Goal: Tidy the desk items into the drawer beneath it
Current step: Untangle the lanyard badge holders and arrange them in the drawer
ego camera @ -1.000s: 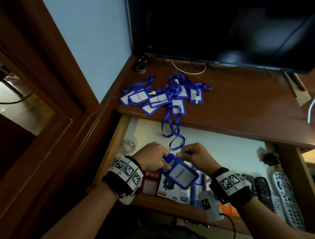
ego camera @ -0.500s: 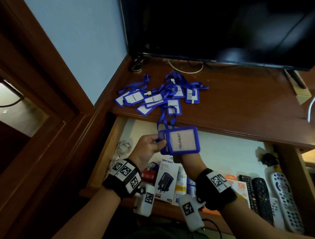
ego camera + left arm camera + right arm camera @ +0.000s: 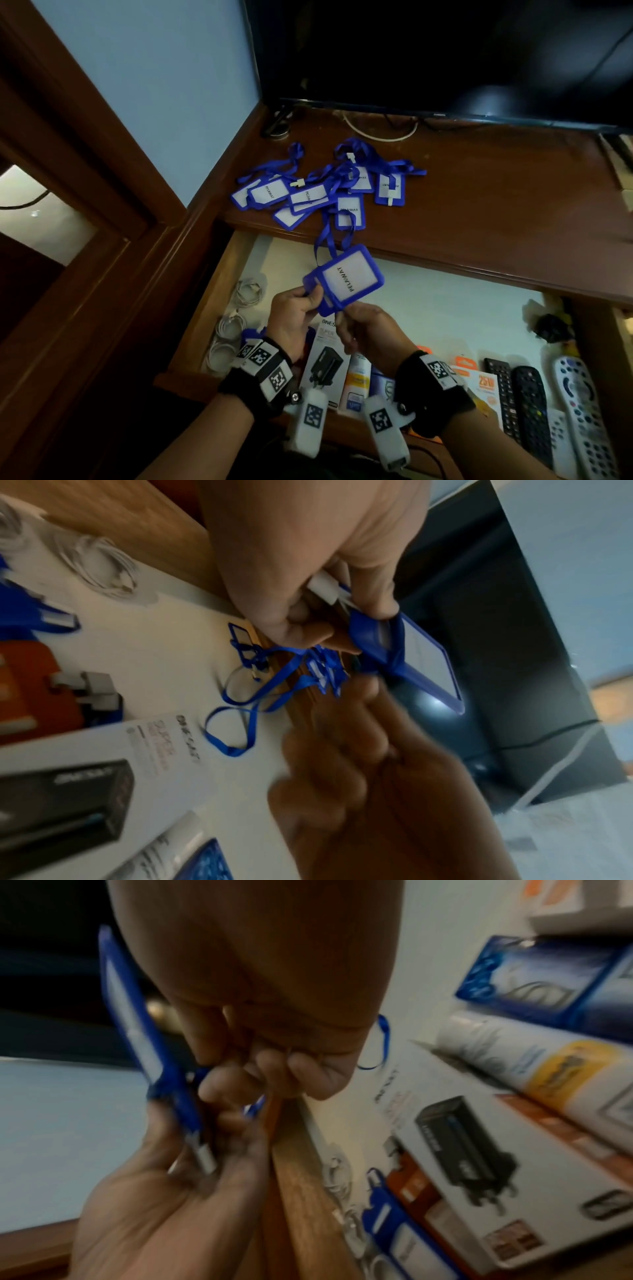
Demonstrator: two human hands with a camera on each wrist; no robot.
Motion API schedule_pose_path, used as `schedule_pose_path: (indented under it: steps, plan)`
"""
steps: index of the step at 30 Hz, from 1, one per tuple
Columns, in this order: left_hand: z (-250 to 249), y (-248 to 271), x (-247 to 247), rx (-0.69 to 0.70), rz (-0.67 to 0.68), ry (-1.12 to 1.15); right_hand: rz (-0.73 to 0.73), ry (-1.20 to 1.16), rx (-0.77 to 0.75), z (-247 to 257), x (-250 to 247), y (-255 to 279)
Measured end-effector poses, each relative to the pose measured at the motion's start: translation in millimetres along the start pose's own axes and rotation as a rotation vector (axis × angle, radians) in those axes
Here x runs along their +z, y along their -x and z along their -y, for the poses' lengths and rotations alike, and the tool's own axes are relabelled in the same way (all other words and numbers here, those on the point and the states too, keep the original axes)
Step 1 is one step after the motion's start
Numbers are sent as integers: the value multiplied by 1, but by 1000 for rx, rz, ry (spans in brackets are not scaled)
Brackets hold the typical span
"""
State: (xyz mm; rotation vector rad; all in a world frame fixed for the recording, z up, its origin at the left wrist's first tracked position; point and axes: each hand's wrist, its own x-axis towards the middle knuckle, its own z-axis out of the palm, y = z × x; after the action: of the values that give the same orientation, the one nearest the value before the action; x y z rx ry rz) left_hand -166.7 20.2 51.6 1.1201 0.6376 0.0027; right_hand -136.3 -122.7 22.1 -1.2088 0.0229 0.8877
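1. The left hand [image 3: 296,313] pinches the left end of a blue plastic badge holder with a white card that says PELAWAT [image 3: 348,279].
2. The right hand [image 3: 370,334] has curled fingers and pinches the bottom edge of the same holder.
3. The holder is up in the air over the open wooden drawer [image 3: 219,294].
4. Its thin blue ribbon strap [image 3: 329,240] runs up from the grip to the pile of blue badge holders [image 3: 308,195] on the brown wooden desk [image 3: 496,212].
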Motion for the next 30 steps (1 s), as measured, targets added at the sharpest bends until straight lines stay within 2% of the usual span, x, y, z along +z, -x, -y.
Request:
schedule_pose_path:
  steps: [2,4,6,8,12,16,20,23,27,30]
  plan:
    - [0,-7,-10,-1,-111,-51,-2,39,61,-4,-13,0]
    - [1,-17,-30,-34,-221,-174,-62,79,106,-4,-27,-4]
    - [3,-32,-58,-75,-278,-418,-149,153,95,3,-36,-9]
    - [7,-47,-85,-80,-270,-771,-246,254,29,17,-40,-17]
    - [-3,-62,-101,3,-61,-1434,-439,399,-141,55,-38,-48]
    - [-10,-75,-92,20,363,-1889,-662,460,-228,78,-39,-88]
    - [-2,-83,-75,1,736,-1977,-794,571,-212,82,-34,-119]
    - [6,-92,-68,16,898,-2007,-859,755,-148,82,-34,-141]
    - [16,-97,-67,0,978,-2023,-863,916,13,93,-25,-162]
    - [25,-102,-73,-44,980,-2002,-911,900,116,101,-16,-173]
